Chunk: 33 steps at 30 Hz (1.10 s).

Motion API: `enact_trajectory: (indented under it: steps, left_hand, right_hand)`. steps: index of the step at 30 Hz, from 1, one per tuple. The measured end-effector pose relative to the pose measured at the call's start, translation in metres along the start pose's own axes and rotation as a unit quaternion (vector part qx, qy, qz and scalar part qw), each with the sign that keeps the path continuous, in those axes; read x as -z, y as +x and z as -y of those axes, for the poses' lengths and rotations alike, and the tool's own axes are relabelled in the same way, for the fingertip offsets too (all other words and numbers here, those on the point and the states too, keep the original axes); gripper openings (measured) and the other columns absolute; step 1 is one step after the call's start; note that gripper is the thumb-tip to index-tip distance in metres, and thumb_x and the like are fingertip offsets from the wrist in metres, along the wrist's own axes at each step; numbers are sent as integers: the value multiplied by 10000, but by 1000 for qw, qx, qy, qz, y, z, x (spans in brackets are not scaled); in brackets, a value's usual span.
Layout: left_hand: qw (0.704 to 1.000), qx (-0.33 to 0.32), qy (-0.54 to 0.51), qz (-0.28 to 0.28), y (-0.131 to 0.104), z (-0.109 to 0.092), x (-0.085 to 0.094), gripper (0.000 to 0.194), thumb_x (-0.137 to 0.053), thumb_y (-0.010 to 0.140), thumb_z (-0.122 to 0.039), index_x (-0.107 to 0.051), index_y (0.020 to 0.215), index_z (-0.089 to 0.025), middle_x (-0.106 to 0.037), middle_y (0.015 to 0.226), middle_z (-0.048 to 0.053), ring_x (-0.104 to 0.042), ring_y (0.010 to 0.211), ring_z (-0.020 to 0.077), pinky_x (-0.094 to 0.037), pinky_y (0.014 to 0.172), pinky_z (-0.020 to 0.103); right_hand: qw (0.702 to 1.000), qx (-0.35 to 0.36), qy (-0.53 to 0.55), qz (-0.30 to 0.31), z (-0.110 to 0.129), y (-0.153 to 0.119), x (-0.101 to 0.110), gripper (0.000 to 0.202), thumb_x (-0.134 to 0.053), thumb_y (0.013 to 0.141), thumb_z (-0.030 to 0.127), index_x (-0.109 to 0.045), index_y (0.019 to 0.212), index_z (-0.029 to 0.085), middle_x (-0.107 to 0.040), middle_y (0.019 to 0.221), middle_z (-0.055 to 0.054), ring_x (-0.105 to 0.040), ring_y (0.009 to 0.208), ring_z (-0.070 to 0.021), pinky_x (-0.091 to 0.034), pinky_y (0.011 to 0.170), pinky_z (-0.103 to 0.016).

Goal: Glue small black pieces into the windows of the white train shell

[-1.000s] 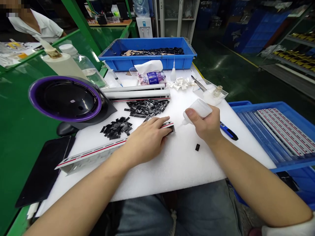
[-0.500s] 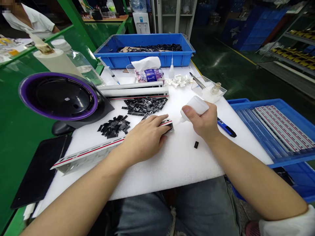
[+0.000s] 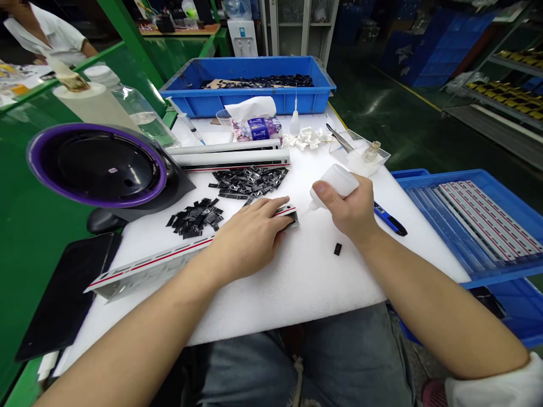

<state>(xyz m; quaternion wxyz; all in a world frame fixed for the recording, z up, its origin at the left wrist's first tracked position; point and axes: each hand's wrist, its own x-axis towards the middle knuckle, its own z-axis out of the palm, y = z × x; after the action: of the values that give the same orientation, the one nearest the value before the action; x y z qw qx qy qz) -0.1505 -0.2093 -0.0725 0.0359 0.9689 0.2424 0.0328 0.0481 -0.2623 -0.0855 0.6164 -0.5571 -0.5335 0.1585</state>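
Observation:
My left hand point(image 3: 250, 237) presses down on the right end of a long white strip with a red line point(image 3: 148, 268), lying on the white foam pad point(image 3: 305, 282). My right hand point(image 3: 354, 212) grips a small white squeeze bottle point(image 3: 335, 182), its nozzle pointing left at the strip's end by my left fingertips. A single small black part point(image 3: 337, 249) lies on the foam just below my right hand. Two piles of small black parts point(image 3: 248, 182) point(image 3: 194, 217) sit behind my left hand.
A purple-rimmed black fan point(image 3: 97, 167) stands at left. Another white strip point(image 3: 231, 157), a tissue pack point(image 3: 253, 121), tweezers on a clear tray point(image 3: 360, 155) and a blue pen point(image 3: 390, 220) lie behind. Blue bins point(image 3: 250, 85) point(image 3: 475, 226) sit at back and right. A person point(image 3: 46, 37) sits far left.
Both hands hold nearly the same pose; the bottle nozzle stays at the strip's end. The view has shifted slightly.

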Motion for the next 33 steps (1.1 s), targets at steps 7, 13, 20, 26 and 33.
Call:
enact_trajectory:
  steps: [7, 13, 20, 26, 33]
  left_hand:
    - [1000, -2, 1, 0, 0, 1, 0, 360, -461, 968, -279, -666, 1255, -212, -493, 1503, 98, -507, 1299, 312, -460, 1070, 508]
    - [1000, 0, 4, 3, 0, 0, 1, 360, -460, 970, -285, -668, 1255, -215, -490, 1505, 95, -503, 1308, 307, -460, 1076, 496]
    - [1000, 11, -8, 5, 2, 1, 0, 342, -467, 963, -265, -686, 1225, -248, -489, 1507, 77, -515, 1307, 294, -465, 1071, 485]
    - [1000, 3, -10, 5, 2, 4, -2, 347, -458, 960, -244, -681, 1226, -258, -465, 1526, 55, -526, 1298, 284, -477, 1059, 475]
    - [1000, -16, 18, -16, 1, 3, -5, 346, -432, 971, -242, -691, 1201, -249, -485, 1508, 53, -552, 1256, 291, -512, 1001, 473]
  right_hand:
    - [1000, 7, -17, 3, -5, 2, 1, 461, -701, 804, 523, -471, 567, 202, -385, 540, 31, -386, 537, -106, -318, 498, -278]
    - [1000, -9, 14, -4, -9, 2, 0, 414, -745, 765, 505, -533, 601, 190, -441, 567, 29, -435, 550, -105, -350, 497, -268]
    - [928, -184, 321, -36, -3, 26, 16, 484, -578, 809, 699, -581, 715, 224, -337, 485, 75, -306, 411, -79, -305, 374, -226]
    - [870, -268, 411, 49, -3, 32, 31, 387, -735, 743, 578, -597, 810, 223, -593, 633, 55, -535, 526, -78, -506, 500, -200]
    - [898, -237, 360, 91, -18, 30, 27, 318, -806, 695, 375, -629, 910, 220, -693, 900, 21, -662, 857, -134, -549, 680, -227]
